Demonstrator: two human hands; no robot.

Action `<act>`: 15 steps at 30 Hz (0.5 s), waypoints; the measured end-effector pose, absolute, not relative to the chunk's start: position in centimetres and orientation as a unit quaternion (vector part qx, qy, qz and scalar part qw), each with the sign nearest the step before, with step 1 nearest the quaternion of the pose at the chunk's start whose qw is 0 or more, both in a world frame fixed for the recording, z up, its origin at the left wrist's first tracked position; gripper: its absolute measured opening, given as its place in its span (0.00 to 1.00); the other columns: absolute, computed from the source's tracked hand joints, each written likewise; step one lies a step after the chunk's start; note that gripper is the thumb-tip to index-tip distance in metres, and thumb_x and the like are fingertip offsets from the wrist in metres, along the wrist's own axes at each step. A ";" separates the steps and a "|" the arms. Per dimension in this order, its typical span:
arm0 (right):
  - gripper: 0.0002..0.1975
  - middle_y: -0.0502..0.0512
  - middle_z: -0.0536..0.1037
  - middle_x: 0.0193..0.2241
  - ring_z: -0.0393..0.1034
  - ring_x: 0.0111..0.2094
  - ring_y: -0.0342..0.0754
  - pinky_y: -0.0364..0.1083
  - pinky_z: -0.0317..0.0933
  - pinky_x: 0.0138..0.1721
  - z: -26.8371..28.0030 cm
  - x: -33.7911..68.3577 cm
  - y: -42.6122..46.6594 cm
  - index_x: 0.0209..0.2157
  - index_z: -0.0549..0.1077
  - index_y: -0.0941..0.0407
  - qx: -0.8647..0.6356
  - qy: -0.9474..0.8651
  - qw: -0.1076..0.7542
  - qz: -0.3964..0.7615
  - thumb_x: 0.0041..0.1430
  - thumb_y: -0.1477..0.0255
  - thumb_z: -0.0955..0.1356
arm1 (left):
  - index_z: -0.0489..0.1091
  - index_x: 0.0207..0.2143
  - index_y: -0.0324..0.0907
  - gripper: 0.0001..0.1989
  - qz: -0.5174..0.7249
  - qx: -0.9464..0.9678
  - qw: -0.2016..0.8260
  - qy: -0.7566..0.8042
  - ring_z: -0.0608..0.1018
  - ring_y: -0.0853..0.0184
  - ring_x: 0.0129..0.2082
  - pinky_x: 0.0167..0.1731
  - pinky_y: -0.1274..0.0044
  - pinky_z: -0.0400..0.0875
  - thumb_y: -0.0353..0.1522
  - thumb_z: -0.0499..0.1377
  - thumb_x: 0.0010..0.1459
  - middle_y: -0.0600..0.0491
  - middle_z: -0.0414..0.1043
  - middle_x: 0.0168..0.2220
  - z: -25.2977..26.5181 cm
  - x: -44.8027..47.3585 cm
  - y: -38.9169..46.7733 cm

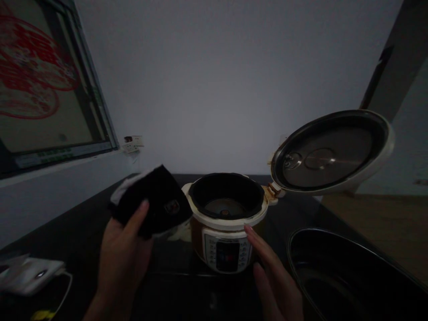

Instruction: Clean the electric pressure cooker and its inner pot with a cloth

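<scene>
My left hand (125,249) grips a folded black cloth (157,200) with a small badge on it and a pale layer showing at its left edge. It is held just left of the electric pressure cooker (229,223), which has a white rim, brown sides and a front control panel. The cooker's lid (327,156) stands tilted up on its hinge at the right. Inside the dark cavity a pale round plate with a small centre knob shows. My right hand (272,272) has its fingers stretched out, with a fingertip at or very near the cooker's front rim.
A large dark pot (347,276) with a thin bright rim stands at the lower right of the dark countertop (180,290). At the lower left lies a white device (40,274) with a cable. Wall sockets (133,143) sit beside the window at the back left.
</scene>
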State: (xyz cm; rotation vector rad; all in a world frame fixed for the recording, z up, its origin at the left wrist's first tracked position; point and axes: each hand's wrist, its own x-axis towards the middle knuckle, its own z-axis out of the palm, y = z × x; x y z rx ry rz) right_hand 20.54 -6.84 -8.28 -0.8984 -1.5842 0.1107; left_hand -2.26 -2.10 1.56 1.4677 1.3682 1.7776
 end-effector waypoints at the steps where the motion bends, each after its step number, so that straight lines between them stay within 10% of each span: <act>1: 0.21 0.54 0.71 0.61 0.66 0.61 0.51 0.50 0.67 0.58 -8.2 20.8 -6.7 0.61 0.67 0.48 -0.401 -0.681 0.611 0.047 0.69 0.74 0.62 | 0.72 0.49 0.49 0.18 0.664 0.529 0.204 0.488 0.78 0.59 0.50 0.51 0.67 0.73 0.46 0.55 0.61 0.53 0.79 0.43 3.0 -2.6 -0.8; 9: 0.20 0.53 0.69 0.63 0.63 0.63 0.43 0.43 0.62 0.60 -8.6 22.2 -5.0 0.60 0.67 0.51 -0.444 -0.680 0.581 -0.046 0.69 0.75 0.62 | 0.75 0.42 0.38 0.14 0.071 0.910 0.265 0.312 0.75 0.62 0.44 0.51 0.69 0.67 0.31 0.54 0.57 0.47 0.77 0.46 6.2 3.5 11.7; 15: 0.23 0.53 0.63 0.66 0.54 0.68 0.43 0.47 0.53 0.65 -9.4 22.4 -3.8 0.63 0.63 0.54 -0.447 -0.722 0.509 -0.140 0.69 0.75 0.61 | 0.77 0.39 0.41 0.12 -0.104 0.863 0.419 0.262 0.78 0.65 0.35 0.42 0.71 0.73 0.36 0.58 0.57 0.52 0.79 0.35 3.2 6.7 12.7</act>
